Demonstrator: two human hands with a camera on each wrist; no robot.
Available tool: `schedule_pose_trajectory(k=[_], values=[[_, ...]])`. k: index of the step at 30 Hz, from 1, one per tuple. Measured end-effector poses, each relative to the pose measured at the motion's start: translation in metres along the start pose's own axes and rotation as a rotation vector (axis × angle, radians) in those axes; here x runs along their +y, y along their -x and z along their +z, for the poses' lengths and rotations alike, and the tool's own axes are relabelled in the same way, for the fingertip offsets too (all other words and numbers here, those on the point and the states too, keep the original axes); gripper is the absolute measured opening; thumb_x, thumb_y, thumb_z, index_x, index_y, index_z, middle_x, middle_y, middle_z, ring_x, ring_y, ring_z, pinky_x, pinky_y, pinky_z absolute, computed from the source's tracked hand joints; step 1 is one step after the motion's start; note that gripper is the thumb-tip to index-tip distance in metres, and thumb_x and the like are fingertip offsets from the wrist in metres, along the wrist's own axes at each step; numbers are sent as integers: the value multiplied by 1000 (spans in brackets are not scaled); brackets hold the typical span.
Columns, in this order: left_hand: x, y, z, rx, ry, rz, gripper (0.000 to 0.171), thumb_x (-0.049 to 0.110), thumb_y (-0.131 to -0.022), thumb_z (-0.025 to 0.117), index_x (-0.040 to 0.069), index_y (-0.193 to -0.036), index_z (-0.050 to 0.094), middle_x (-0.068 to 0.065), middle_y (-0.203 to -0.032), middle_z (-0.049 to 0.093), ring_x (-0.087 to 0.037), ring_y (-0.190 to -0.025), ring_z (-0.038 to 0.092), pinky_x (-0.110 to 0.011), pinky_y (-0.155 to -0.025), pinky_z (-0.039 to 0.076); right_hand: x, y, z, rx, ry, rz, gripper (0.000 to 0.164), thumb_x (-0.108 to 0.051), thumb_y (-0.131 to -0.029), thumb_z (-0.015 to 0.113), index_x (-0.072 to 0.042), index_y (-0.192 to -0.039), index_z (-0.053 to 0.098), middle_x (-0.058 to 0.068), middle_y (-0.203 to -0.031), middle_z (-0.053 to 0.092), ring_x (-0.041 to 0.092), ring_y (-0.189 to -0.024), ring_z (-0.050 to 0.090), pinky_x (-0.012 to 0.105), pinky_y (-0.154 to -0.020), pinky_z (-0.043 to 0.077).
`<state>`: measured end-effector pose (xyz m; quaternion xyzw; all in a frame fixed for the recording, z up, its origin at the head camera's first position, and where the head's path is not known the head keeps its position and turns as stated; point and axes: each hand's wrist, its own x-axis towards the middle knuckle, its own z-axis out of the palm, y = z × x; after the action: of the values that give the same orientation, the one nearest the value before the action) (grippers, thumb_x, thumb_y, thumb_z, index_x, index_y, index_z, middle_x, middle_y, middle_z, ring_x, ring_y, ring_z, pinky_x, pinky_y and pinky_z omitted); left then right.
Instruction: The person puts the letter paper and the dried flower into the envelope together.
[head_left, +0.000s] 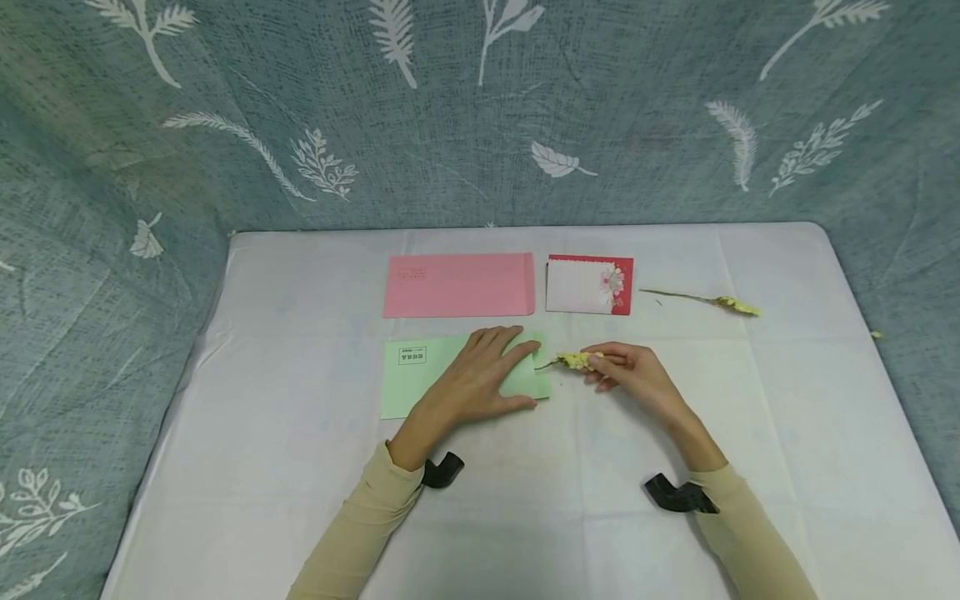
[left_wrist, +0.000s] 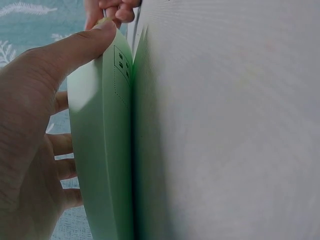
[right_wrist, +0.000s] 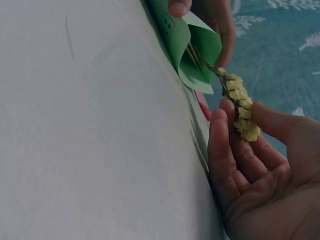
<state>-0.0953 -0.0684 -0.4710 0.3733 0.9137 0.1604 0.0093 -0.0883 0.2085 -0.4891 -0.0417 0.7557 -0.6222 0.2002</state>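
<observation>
A light green envelope (head_left: 423,379) lies on the white table, its right end under my left hand (head_left: 480,379). In the left wrist view the thumb is on one edge of the envelope (left_wrist: 92,150) and the fingers on the other, and the paper bows between them. The right wrist view shows the envelope's mouth (right_wrist: 205,47) gaping. My right hand (head_left: 633,375) pinches a dried yellow flower (right_wrist: 242,107) by its blossoms between thumb and fingers. The flower's stem points left into the mouth, its tip hidden inside, while the blossoms stay outside.
Behind the green envelope lies a pink envelope (head_left: 461,286). A red and white card (head_left: 581,285) with a floral print sits to its right. Farther right is another dried yellow flower (head_left: 737,306) on a long stem. A patterned teal cloth (head_left: 450,167) hangs behind the table.
</observation>
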Motion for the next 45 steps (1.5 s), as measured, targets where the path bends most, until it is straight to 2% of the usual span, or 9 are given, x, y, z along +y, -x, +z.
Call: schedule_pose_trajectory(k=[8, 15, 25, 31, 45], values=[[1, 2, 0, 0, -2, 6, 76, 56, -81, 73, 16, -141, 50, -16, -145, 45, -30, -131, 42, -46, -111, 30, -6, -6, 19, -35, 6, -4, 35, -21, -98, 62, 5, -120, 65, 17, -91, 72, 14, -74, 67, 27, -68, 57], [1, 3, 0, -11, 1, 8, 76, 56, -81, 72, 16, -142, 50, -16, -145, 44, -30, -132, 41, -46, -111, 30, -7, -9, 31, -65, 0, -26, 32, -18, -98, 61, 6, -118, 65, 15, -90, 72, 14, -73, 67, 27, -66, 57], [1, 4, 5, -3, -14, 10, 78, 58, -81, 71, 16, -142, 49, -16, -144, 45, -30, -132, 41, -46, -111, 30, -6, -12, 39, -42, 22, -8, 33, -19, -98, 60, 7, -118, 66, 18, -88, 72, 12, -69, 66, 26, -64, 56], [1, 3, 6, -5, -20, 6, 78, 59, -81, 71, 15, -142, 49, -15, -144, 45, -29, -132, 40, -46, -111, 30, -6, -14, 44, -59, 14, -18, 33, -18, -98, 61, 8, -117, 66, 17, -90, 73, 12, -70, 66, 25, -64, 56], [4, 0, 6, -22, -10, 6, 78, 56, -81, 72, 15, -143, 49, -16, -145, 44, -29, -133, 39, -46, -111, 29, -10, -16, 51, -82, 18, -26, 31, -16, -97, 62, 8, -114, 66, 12, -83, 72, 9, -70, 64, 24, -61, 55]])
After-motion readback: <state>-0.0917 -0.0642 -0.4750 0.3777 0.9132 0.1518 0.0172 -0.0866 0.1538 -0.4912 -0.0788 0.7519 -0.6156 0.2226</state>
